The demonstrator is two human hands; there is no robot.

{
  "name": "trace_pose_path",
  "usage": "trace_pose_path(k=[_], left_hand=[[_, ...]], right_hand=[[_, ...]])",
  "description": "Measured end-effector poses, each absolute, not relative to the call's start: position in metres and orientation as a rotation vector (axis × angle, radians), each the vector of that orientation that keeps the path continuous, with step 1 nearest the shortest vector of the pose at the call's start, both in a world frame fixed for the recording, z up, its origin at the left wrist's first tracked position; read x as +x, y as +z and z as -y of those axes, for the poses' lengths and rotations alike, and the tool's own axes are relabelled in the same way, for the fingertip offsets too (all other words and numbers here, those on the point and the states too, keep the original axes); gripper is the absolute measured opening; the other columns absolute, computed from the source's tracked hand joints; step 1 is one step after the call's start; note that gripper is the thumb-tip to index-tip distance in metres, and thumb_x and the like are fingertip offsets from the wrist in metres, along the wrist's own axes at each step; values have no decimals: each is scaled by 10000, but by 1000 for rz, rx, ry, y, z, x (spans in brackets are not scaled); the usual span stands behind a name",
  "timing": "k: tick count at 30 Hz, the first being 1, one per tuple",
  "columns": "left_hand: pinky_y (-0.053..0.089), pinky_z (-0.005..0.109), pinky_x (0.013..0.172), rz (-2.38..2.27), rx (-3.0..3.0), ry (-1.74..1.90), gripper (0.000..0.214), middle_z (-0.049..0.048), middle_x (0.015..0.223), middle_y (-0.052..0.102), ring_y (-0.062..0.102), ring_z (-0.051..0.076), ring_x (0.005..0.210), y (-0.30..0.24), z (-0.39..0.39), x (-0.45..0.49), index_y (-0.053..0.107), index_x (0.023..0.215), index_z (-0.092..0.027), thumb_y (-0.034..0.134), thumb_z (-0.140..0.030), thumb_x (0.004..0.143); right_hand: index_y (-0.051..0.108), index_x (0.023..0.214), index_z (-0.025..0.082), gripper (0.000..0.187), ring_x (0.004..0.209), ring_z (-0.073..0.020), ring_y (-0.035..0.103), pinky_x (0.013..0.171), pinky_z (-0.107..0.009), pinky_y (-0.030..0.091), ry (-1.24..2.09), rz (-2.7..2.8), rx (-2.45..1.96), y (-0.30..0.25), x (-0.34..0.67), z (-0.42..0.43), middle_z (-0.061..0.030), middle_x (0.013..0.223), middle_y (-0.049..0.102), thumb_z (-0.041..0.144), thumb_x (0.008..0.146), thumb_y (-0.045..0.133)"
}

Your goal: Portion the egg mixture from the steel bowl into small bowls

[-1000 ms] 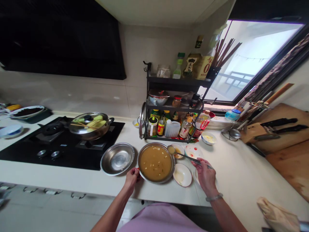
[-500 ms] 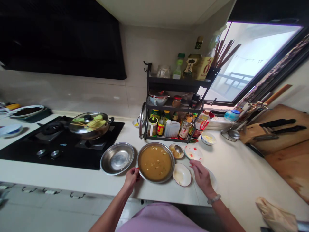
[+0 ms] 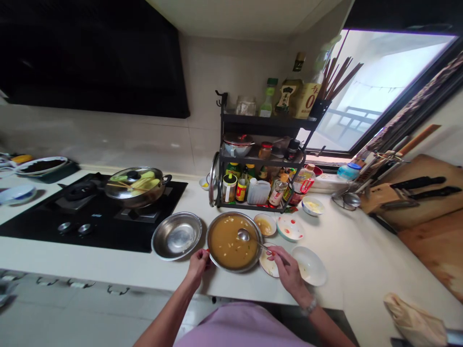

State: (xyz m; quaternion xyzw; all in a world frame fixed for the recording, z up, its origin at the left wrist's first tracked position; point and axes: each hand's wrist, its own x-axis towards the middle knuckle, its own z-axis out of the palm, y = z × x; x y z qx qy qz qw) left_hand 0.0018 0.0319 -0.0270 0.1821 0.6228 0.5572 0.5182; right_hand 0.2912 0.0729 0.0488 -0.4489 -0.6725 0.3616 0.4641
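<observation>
A metal bowl (image 3: pixel 212 228) of brown-yellow liquid stands at the counter's front edge. My left hand (image 3: pixel 198 264) grips its near-left rim. My right hand (image 3: pixel 285 270) is closed on the handle of a metal spoon (image 3: pixel 243 235), whose bowl hangs over the liquid's right side. An empty steel bowl (image 3: pixel 176 236) sits just left. Small dishes lie to the right: a sauce dish (image 3: pixel 265 224), a red-patterned plate (image 3: pixel 290 227), a white plate (image 3: pixel 310 265) and another partly under my right hand.
A black hob (image 3: pixel 47 226) at the left carries a lidded pan (image 3: pixel 134 186) with corn. A black rack (image 3: pixel 260 159) of bottles and jars stands behind the bowls. A knife block (image 3: pixel 383 198) and wooden board (image 3: pixel 434 212) occupy the right. A small white bowl (image 3: pixel 312 206) sits beside the rack.
My right hand carried the spoon from the small sauce dish leftward to over the bowl of liquid. My left hand stayed on the rim.
</observation>
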Motion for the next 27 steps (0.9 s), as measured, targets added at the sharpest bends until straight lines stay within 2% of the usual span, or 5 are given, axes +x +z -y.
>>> trace_pose_path(k=[8, 13, 17, 22, 27], left_hand=[[317, 208, 462, -1520, 435, 1339, 456, -66, 458, 454, 416, 77, 432, -26, -32, 2, 417, 578, -201, 689, -561, 514], [308, 204, 453, -1509, 430, 1333, 460, -73, 453, 437, 409, 73, 424, -28, -32, 1, 419, 576, -199, 696, -560, 504], [294, 200, 443, -1486, 431, 1339, 463, -78, 450, 417, 384, 64, 418, -27, -33, 1, 412, 566, -199, 697, -559, 505], [303, 204, 444, -1487, 434, 1314, 472, -77, 452, 409, 391, 69, 419, -24, -32, 1, 405, 563, -204, 699, -566, 495], [327, 211, 458, -1500, 431, 1314, 474, -61, 468, 450, 428, 82, 437, -24, -32, 1, 430, 580, -197, 700, -578, 498]], right_hand=[[692, 903, 187, 396, 665, -245, 692, 708, -404, 564, 1127, 1373, -1268, 24, 279, -74, -70, 718, 716, 546, 773, 586], [701, 936, 219, 256, 841, -227, 680, 791, -381, 552, 896, 1757, -1093, 41, 284, -77, -82, 916, 715, 387, 859, 523], [699, 1000, 240, 254, 1002, -226, 638, 889, -404, 518, 704, 1993, -900, 51, 284, -74, -82, 1008, 699, 276, 883, 476], [687, 948, 215, 264, 812, -216, 676, 750, -356, 561, 859, 1734, -1122, 41, 283, -76, -85, 916, 705, 388, 872, 503], [659, 878, 182, 323, 646, -220, 683, 681, -353, 566, 1078, 1137, -1322, 29, 282, -84, -69, 785, 714, 480, 773, 591]])
